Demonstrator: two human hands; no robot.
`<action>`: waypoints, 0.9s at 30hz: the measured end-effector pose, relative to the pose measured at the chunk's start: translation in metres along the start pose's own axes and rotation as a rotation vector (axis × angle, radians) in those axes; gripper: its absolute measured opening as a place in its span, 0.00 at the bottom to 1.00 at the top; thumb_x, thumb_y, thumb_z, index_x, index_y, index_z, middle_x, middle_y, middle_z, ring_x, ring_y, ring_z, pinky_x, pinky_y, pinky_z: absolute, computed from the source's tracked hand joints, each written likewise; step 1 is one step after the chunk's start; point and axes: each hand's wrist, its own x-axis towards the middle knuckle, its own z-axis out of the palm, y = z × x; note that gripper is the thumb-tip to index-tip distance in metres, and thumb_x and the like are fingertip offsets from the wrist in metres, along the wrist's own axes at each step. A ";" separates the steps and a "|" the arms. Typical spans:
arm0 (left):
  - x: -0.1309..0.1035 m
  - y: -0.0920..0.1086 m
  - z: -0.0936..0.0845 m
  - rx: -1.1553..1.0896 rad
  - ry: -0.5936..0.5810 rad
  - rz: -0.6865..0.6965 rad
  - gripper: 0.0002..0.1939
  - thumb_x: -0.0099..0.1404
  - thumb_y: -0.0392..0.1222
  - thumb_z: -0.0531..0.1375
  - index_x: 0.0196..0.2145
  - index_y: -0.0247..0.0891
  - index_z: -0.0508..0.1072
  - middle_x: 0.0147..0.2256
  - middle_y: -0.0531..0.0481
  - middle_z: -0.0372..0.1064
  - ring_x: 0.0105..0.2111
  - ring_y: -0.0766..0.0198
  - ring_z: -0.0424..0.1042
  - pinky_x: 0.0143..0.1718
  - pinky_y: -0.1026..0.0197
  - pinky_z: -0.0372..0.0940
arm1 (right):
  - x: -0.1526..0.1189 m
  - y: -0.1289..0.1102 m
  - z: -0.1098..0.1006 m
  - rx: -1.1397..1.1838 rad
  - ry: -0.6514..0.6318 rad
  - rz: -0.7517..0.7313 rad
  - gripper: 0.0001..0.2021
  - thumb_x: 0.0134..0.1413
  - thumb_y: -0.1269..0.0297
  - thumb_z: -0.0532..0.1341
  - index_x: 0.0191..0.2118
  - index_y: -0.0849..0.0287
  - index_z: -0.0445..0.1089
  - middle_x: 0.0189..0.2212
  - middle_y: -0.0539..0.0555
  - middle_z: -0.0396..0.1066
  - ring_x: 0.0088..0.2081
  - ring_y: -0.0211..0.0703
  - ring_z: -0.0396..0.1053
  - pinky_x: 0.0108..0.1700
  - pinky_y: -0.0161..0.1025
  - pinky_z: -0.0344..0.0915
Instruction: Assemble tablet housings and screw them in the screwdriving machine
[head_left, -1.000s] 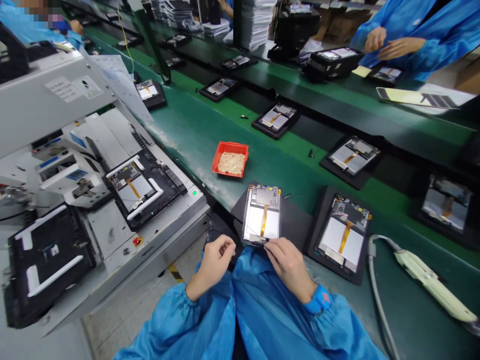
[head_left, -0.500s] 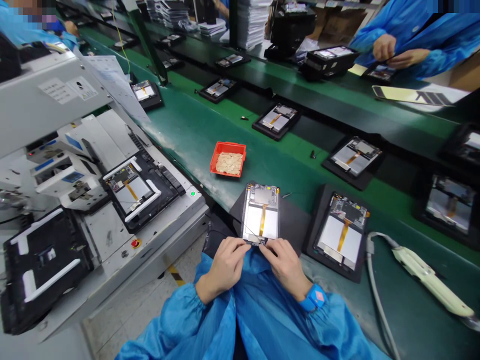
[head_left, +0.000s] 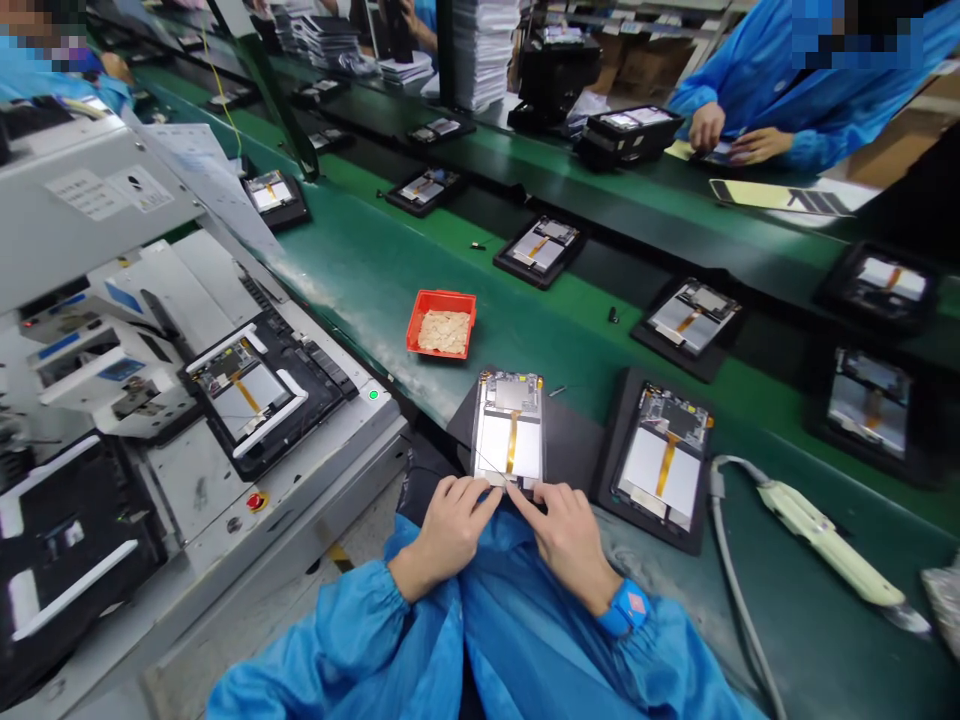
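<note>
In the head view, the opened tablet (head_left: 510,428) lies on a black pad (head_left: 574,440) at 12 o'clock, and the left hand (head_left: 452,525) and right hand (head_left: 568,535) meet at its 6 o'clock edge, each grip narrow (whether either pinches anything, I cannot tell). Its board (head_left: 517,391) and orange ribbon (head_left: 513,445) look seated, so the work seems well along; the thin wire (head_left: 491,464) towards 7 o'clock lies loose-looking, and that edge seems unfinished.
</note>
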 end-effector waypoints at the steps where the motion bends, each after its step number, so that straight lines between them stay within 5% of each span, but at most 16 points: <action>1: 0.001 0.000 -0.001 -0.011 0.002 -0.014 0.24 0.66 0.29 0.50 0.58 0.35 0.69 0.50 0.38 0.71 0.49 0.50 0.66 0.47 0.47 0.61 | 0.001 0.000 -0.001 -0.002 -0.005 0.001 0.24 0.64 0.74 0.52 0.63 0.52 0.65 0.36 0.58 0.66 0.37 0.48 0.57 0.36 0.43 0.52; 8: 0.004 0.002 -0.005 -0.201 0.069 -0.149 0.22 0.66 0.30 0.51 0.54 0.39 0.73 0.48 0.39 0.72 0.49 0.51 0.68 0.49 0.48 0.63 | 0.005 0.010 -0.010 0.007 -0.023 0.002 0.21 0.63 0.74 0.54 0.59 0.55 0.69 0.33 0.57 0.64 0.35 0.48 0.56 0.34 0.44 0.51; 11: 0.005 -0.008 -0.005 -0.492 0.179 -0.512 0.15 0.68 0.37 0.52 0.48 0.39 0.75 0.43 0.40 0.74 0.44 0.54 0.71 0.46 0.50 0.66 | -0.001 0.020 -0.012 0.035 0.041 0.059 0.19 0.64 0.72 0.53 0.57 0.57 0.70 0.34 0.57 0.65 0.36 0.47 0.58 0.35 0.44 0.53; 15: 0.015 -0.019 -0.002 -1.132 0.055 -0.950 0.15 0.60 0.50 0.62 0.37 0.34 0.74 0.24 0.51 0.70 0.23 0.63 0.69 0.24 0.62 0.63 | 0.002 0.022 -0.010 -0.018 0.043 0.185 0.17 0.66 0.70 0.51 0.56 0.65 0.69 0.33 0.58 0.65 0.36 0.49 0.60 0.37 0.45 0.57; 21: 0.041 -0.007 -0.008 -1.467 -0.002 -0.847 0.17 0.56 0.52 0.66 0.29 0.35 0.70 0.18 0.58 0.62 0.16 0.72 0.59 0.20 0.67 0.54 | 0.011 0.024 -0.010 0.098 0.104 0.235 0.14 0.67 0.67 0.50 0.52 0.59 0.70 0.34 0.57 0.69 0.37 0.49 0.67 0.40 0.46 0.66; 27: 0.021 -0.002 -0.035 -1.530 0.244 -0.812 0.22 0.57 0.59 0.66 0.30 0.35 0.71 0.18 0.56 0.63 0.16 0.71 0.61 0.19 0.66 0.54 | 0.031 0.037 -0.037 0.403 0.223 0.401 0.17 0.67 0.57 0.52 0.56 0.55 0.68 0.46 0.57 0.76 0.45 0.50 0.75 0.47 0.46 0.71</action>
